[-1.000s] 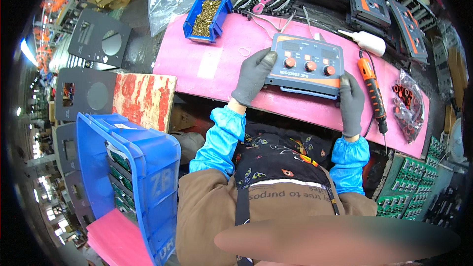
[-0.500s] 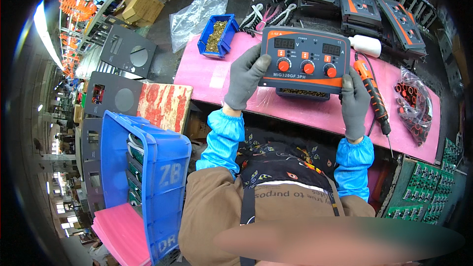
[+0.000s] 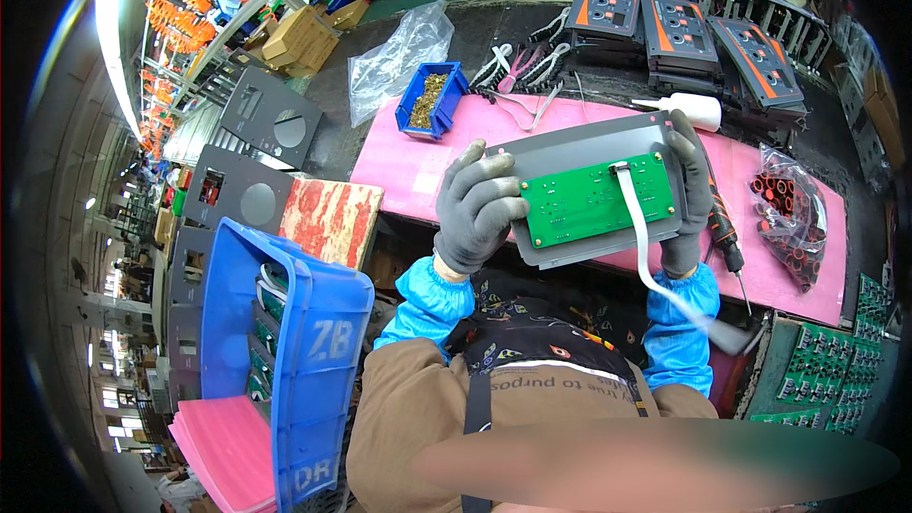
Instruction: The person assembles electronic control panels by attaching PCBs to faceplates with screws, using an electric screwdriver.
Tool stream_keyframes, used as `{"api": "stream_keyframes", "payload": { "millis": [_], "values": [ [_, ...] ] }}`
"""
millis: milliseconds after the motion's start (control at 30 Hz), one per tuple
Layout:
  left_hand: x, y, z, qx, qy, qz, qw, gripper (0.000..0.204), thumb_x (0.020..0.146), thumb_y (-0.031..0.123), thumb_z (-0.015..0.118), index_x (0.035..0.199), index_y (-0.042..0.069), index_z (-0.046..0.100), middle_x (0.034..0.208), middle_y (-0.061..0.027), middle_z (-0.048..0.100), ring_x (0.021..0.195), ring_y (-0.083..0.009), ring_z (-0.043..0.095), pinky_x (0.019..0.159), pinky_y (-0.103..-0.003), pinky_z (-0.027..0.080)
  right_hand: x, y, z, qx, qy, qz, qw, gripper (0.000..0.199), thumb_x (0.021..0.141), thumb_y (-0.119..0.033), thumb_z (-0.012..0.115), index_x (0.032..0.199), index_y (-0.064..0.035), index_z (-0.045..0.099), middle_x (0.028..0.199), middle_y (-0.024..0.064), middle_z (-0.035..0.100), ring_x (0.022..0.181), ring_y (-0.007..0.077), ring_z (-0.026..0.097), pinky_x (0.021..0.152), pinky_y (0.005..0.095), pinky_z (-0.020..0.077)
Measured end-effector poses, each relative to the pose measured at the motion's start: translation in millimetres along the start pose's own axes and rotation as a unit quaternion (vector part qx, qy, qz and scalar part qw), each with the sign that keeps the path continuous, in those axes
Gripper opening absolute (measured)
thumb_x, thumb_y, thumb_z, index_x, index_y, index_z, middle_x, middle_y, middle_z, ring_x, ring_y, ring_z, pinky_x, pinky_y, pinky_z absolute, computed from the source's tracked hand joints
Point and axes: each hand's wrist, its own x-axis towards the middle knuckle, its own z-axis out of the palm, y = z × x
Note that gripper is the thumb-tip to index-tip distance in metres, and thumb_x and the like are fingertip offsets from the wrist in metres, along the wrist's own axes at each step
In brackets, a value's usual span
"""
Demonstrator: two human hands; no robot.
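A grey control panel (image 3: 584, 144) is held up over the pink-covered bench with its back toward me. Fixed to that back is a green circuit board (image 3: 579, 207), from which a white ribbon cable (image 3: 639, 233) hangs, its free end blurred over my right sleeve. My right hand (image 3: 692, 195), in a grey glove, grips the panel's right edge. At the opposite edge my gloved left hand (image 3: 478, 207) has its fingers apart, the fingertips at the panel's rim. The panel's front face is turned away from view.
Beyond lie a blue bin (image 3: 449, 106) of small brass-coloured screws, a white bottle (image 3: 698, 111) and stacked panels (image 3: 682, 33). An electric screwdriver (image 3: 726, 236) and bagged knobs (image 3: 788, 218) lie right. A blue crate (image 3: 328, 370) stands left; circuit boards (image 3: 812, 361) fill the lower right.
The panel has been flipped from its front with orange knobs to its back, and is lower. The ribbon cable now swings out. My left hand has loosened its grip and spread its fingers.
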Motion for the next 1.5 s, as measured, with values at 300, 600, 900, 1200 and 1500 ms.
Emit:
{"api": "stream_keyframes", "payload": {
  "millis": [300, 600, 900, 1200, 1500],
  "values": [
    [-2, 31, -22, 0.118, 0.013, 0.089, 0.989, 0.023, 0.069, 0.017, 0.069, 0.085, 0.019, 0.053, 0.092, 0.0033, 0.056, 0.1, -0.018, 0.056, 0.099, -0.047, 0.047, -6, 1, -10, -0.142, 0.028, -0.122, 0.982, 0.047, 0.084, -0.007, 0.062, 0.13, -0.0069, 0.05, 0.132, 0.0192, 0.051, 0.122, 0.0308, 0.05, 0.101, 0.0397, 0.0414],
    [-8, 22, -45, 0.1, 0.034, 0.098, 0.99, 0.012, 0.072, 0.025, 0.063, 0.079, 0.018, 0.056, 0.089, 0.0006, 0.061, 0.09, -0.0205, 0.062, 0.084, -0.046, 0.053, -62, -1, -22, -0.032, -0.004, -0.06, 0.998, 0.045, 0.094, -0.018, 0.053, 0.134, -0.0004, 0.044, 0.126, 0.0182, 0.055, 0.109, 0.0254, 0.057, 0.089, 0.0359, 0.0476],
    [-9, 56, -193, 0.468, 0.041, -0.075, 0.88, 0.017, 0.068, 0.015, 0.066, 0.085, 0.017, 0.061, 0.084, 0.001, 0.063, 0.081, -0.019, 0.064, 0.068, -0.033, 0.055, -21, 97, -18, -0.203, -0.02, -0.077, 0.976, 0.043, 0.096, -0.015, 0.054, 0.134, 0.0017, 0.045, 0.122, 0.014, 0.059, 0.095, 0.02, 0.06, 0.078, 0.0271, 0.0494],
    [-25, 93, -324, 0.669, -0.134, -0.215, 0.699, 0.025, 0.062, 0.024, 0.073, 0.081, 0.018, 0.059, 0.071, 0.0011, 0.055, 0.064, -0.0177, 0.059, 0.049, -0.032, 0.045, -28, 71, -22, -0.33, -0.121, 0.127, 0.927, 0.042, 0.1, -0.025, 0.045, 0.135, -0.0022, 0.046, 0.124, 0.0181, 0.057, 0.106, 0.024, 0.056, 0.088, 0.0324, 0.0461],
    [-95, 38, -342, 0.453, -0.312, -0.327, 0.768, 0.016, 0.077, 0.028, 0.064, 0.076, 0.013, 0.058, 0.066, -0.0062, 0.054, 0.059, -0.0248, 0.06, 0.049, -0.039, 0.045, -24, 39, 4, -0.227, -0.017, 0.174, 0.958, 0.039, 0.092, -0.02, 0.052, 0.118, 0.0084, 0.053, 0.103, 0.0202, 0.061, 0.088, 0.0291, 0.059, 0.081, 0.0377, 0.0489]
  ]
}}
